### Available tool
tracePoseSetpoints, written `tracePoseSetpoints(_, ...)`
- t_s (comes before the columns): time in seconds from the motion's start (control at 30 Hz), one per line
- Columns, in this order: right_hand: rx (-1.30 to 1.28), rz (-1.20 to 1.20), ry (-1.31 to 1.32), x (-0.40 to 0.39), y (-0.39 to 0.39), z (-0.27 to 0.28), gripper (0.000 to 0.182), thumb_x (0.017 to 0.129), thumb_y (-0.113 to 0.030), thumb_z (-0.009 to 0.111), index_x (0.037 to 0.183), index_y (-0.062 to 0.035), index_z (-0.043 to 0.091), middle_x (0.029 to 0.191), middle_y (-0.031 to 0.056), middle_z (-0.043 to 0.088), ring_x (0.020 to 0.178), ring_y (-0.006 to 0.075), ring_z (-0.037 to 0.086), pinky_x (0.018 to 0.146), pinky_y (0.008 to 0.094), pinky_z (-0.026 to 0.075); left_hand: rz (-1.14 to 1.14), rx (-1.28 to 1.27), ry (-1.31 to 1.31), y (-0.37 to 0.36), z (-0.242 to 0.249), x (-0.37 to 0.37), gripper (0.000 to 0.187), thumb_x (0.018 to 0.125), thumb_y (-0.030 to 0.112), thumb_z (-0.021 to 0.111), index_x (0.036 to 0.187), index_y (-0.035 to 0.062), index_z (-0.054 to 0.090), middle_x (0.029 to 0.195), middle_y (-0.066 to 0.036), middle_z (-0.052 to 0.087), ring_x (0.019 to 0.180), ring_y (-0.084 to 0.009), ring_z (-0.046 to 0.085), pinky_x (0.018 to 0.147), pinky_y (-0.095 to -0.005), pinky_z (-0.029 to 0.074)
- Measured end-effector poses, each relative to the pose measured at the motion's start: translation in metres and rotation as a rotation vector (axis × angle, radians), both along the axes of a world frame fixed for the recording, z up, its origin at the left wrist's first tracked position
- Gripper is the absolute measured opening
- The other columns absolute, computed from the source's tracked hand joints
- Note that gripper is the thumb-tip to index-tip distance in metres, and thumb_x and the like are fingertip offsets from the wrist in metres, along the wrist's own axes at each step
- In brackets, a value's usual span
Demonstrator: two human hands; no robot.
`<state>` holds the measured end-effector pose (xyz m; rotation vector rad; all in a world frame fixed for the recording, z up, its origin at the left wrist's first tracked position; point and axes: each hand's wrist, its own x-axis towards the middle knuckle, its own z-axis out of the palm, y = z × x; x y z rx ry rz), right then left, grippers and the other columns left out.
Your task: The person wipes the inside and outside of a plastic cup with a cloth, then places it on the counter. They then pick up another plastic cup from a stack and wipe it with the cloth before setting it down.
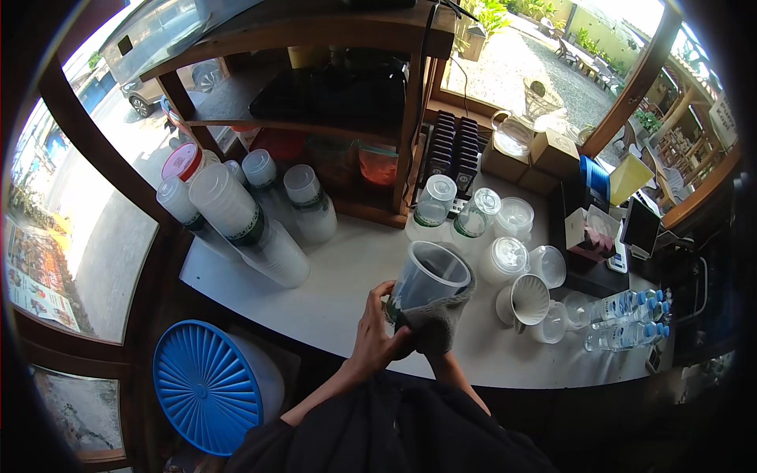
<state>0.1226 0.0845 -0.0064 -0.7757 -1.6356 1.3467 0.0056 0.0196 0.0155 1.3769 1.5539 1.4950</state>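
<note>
While stacked cups [225,205] stand left of the left hand [372,331], its fingers curl round a clear cup [426,284] above the counter [339,276]; a grey cloth [440,322] covers it only partly, rightward, hiding the right hand, whose grip I cannot tell; bottles [623,335] lie farther right.

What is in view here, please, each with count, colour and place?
cup: one, clear, in left hand
cloth: one, grey, against cup
cup stacks: several, clear, left and centre
counter: one, white, centre
dripper: one, cream, right
water bottles: several, blue-capped, right
boxes: several, brown, back right
shelf: one, brown, back
drum lid: one, blue, lower left
left hand: one, bare, at cup
right forearm: one, bare, below cloth; hand hidden
</note>
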Motion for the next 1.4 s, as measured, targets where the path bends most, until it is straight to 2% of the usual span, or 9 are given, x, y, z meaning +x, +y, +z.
tracePoseSetpoints(0.23,0.168,0.167,-0.328,-0.009,0.005,0.013,0.049,0.064,-0.019,0.079,0.108,-0.0081,0.060,0.103,0.0062,0.063,0.100,0.0232,0.059,0.092,0.0389,0.044,-0.049,-0.199,-0.136,-0.003,0.007,-0.021,0.095,0.076,0.079,0.045,0.124,-0.0022,0.029,0.119,-0.023,0.043,0.112,-0.0368,0.050,0.094,-0.0431,0.039)
tracePoseSetpoints(0.37,-0.022,0.147,0.107,0.016,0.013,-0.021,0.050,0.067,-0.018,0.078,0.110,-0.0059,0.058,0.104,0.0070,0.062,0.097,0.0229,0.058,0.087,0.0357,0.047,-0.247,-0.257,-0.093,-0.015,0.021,-0.023,0.098,0.072,0.084,0.043,0.120,-0.0014,0.035,0.114,-0.023,0.049,0.112,-0.0380,0.051,0.094,-0.0419,0.039)
tracePoseSetpoints(0.43,0.233,0.030,-0.022,0.017,0.011,-0.025,0.051,0.070,-0.013,0.078,0.113,-0.0003,0.054,0.102,0.0081,0.061,0.091,0.0175,0.059,0.077,0.0311,0.051,-0.266,-0.271,-0.139,-0.013,0.011,-0.030,0.095,0.072,0.082,0.048,0.118,-0.0007,0.038,0.112,-0.021,0.052,0.113,-0.0320,0.051,0.096,-0.0399,0.037)
tracePoseSetpoints(0.47,-0.502,0.186,0.534,0.010,0.009,-0.026,0.048,0.074,-0.017,0.075,0.113,0.0002,0.052,0.105,0.0093,0.059,0.095,0.0198,0.058,0.082,0.0324,0.050,-0.280,-0.272,-0.177,-0.012,0.005,-0.034,0.094,0.073,0.081,0.048,0.119,-0.0006,0.038,0.112,-0.021,0.052,0.112,-0.0305,0.051,0.096,-0.0396,0.037)
tracePoseSetpoints(0.6,0.128,-0.053,-0.084,-0.010,-0.004,-0.008,0.045,0.075,-0.020,0.073,0.111,-0.0010,0.055,0.112,0.0123,0.056,0.102,0.0236,0.055,0.089,0.0347,0.045,-0.093,-0.123,-0.613,-0.007,-0.029,-0.011,0.084,0.081,0.074,0.046,0.120,-0.0007,0.040,0.109,-0.019,0.053,0.106,-0.0264,0.052,0.094,-0.0380,0.038)
tracePoseSetpoints(0.73,0.214,-0.109,-0.106,-0.014,-0.014,-0.002,0.033,0.080,-0.020,0.067,0.107,-0.0026,0.061,0.113,0.0155,0.055,0.106,0.0256,0.053,0.092,0.0346,0.042,0.118,-0.065,-0.388,-0.006,-0.018,-0.018,0.069,0.090,0.057,0.049,0.126,-0.0014,0.042,0.111,-0.016,0.055,0.101,-0.0228,0.053,0.089,-0.0343,0.041)
tracePoseSetpoints(0.9,-0.079,-0.147,-0.136,-0.016,-0.021,0.014,0.042,0.077,-0.011,0.070,0.116,-0.0025,0.058,0.107,0.0131,0.059,0.096,0.0273,0.057,0.085,0.0352,0.045,0.189,-0.009,-0.361,0.002,-0.008,-0.029,0.061,0.087,0.053,0.057,0.113,-0.0017,0.049,0.099,-0.014,0.060,0.093,-0.0201,0.056,0.084,-0.0339,0.044)
tracePoseSetpoints(1.13,0.827,-0.222,-0.237,0.014,0.010,0.038,0.045,0.072,-0.009,0.073,0.114,-0.0032,0.059,0.104,0.0120,0.059,0.095,0.0283,0.057,0.083,0.0376,0.045,-0.171,-0.232,0.129,-0.009,0.024,-0.057,0.059,0.072,0.034,0.079,0.113,0.0004,0.054,0.095,-0.014,0.063,0.087,-0.0217,0.062,0.078,-0.0315,0.048)
tracePoseSetpoints(1.4,0.796,-0.165,-0.287,0.007,0.000,0.039,0.043,0.071,-0.009,0.074,0.111,-0.0025,0.059,0.101,0.0116,0.058,0.093,0.0285,0.057,0.079,0.0382,0.046,0.154,-0.065,0.532,-0.011,0.028,-0.039,0.073,0.064,0.034,0.084,0.122,0.0051,0.049,0.106,-0.012,0.055,0.098,-0.0276,0.058,0.082,-0.0389,0.047)
